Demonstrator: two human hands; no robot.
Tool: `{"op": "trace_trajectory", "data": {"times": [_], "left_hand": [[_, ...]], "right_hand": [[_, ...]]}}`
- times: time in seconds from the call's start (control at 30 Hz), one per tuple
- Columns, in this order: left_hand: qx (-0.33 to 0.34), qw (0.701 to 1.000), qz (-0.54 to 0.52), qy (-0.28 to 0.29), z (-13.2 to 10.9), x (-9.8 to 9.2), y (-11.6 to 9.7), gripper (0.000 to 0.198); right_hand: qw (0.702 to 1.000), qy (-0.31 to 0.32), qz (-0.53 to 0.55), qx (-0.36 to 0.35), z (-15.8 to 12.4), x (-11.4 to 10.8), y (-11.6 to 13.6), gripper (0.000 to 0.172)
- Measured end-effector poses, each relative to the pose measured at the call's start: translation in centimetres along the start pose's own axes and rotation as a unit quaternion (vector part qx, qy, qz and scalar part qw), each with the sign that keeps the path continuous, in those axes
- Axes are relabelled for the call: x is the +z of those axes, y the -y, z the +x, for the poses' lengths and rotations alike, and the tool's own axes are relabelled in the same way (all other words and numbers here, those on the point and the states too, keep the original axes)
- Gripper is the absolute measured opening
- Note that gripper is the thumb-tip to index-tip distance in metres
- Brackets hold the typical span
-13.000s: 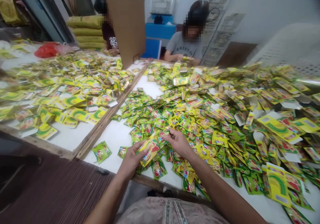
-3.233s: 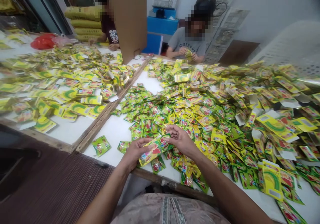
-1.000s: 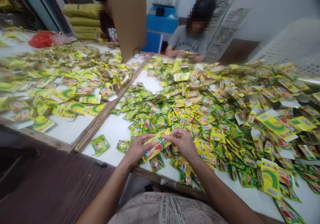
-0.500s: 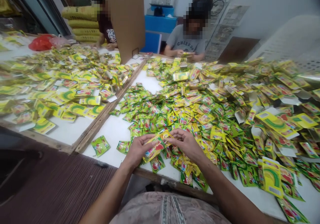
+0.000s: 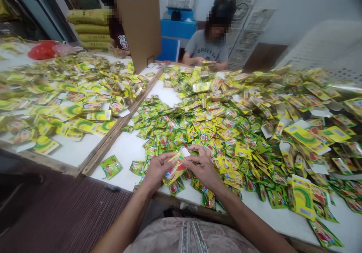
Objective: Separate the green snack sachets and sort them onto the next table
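My left hand (image 5: 154, 173) grips a small yellow carton (image 5: 173, 173) with a red watermelon picture, thumb across its face. The carton tilts up to the right, and its white end flap (image 5: 185, 152) stands out at the top. My right hand (image 5: 206, 170) has thumb and fingers closed at that upper end, by the flap. Whether anything is inside the carton is hidden. Under and beyond my hands lies a heap of green and yellow sachets (image 5: 166, 126). A lone green sachet (image 5: 111, 166) lies flat to the left of my hands.
Yellow cartons, many with flaps open, heap up on the right (image 5: 307, 138) and across the wooden divider (image 5: 113, 136). A cardboard panel (image 5: 138, 23) stands at the back. Two people sit across the table, one in a grey shirt (image 5: 206, 49) handling a yellow item.
A yellow sachet at the carton's upper end, under my right fingers, no longer shows. The white flap is now visible there. My left hand keeps its hold on the carton.
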State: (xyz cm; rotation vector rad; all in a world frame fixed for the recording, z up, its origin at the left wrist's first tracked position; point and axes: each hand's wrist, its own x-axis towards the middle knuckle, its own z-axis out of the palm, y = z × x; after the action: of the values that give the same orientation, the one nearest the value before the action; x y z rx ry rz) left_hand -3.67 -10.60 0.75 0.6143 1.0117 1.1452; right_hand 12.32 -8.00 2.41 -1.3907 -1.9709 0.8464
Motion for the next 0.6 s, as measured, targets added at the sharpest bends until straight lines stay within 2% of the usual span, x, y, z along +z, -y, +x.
{"op": "trace_trajectory", "data": {"times": [0.1,0.23,0.37,0.47,0.53,0.57,0.6], "left_hand": [[0.001,0.999,-0.032,0.006,-0.1,0.2,0.0,0.035],[-0.005,0.999,-0.031,0.017,-0.3,0.1,0.0,0.038],[-0.017,0.995,0.067,0.071,-1.0,0.0,0.3,0.038],[-0.033,0.985,0.143,0.096,-0.9,-1.0,-0.2,0.035],[-0.034,0.978,0.194,0.064,-0.1,-2.7,-2.2,0.038],[-0.016,0.975,0.222,0.023,0.5,-3.8,-3.7,0.041],[0.020,0.969,0.243,-0.041,1.2,-5.0,-5.7,0.045]], "right_hand": [[1.000,0.003,-0.001,0.017,-0.3,0.4,0.1,0.024],[0.996,0.075,0.033,0.023,0.0,0.5,-0.1,0.030],[0.997,0.059,0.037,0.029,0.5,1.4,-0.4,0.035],[0.996,0.079,0.052,0.005,0.8,2.0,-0.3,0.034],[0.995,0.066,0.078,-0.013,1.0,1.6,-0.3,0.026],[0.995,0.041,0.088,-0.010,1.0,1.0,-0.4,0.024],[0.996,0.003,0.087,0.002,1.1,0.3,-0.7,0.025]]}}
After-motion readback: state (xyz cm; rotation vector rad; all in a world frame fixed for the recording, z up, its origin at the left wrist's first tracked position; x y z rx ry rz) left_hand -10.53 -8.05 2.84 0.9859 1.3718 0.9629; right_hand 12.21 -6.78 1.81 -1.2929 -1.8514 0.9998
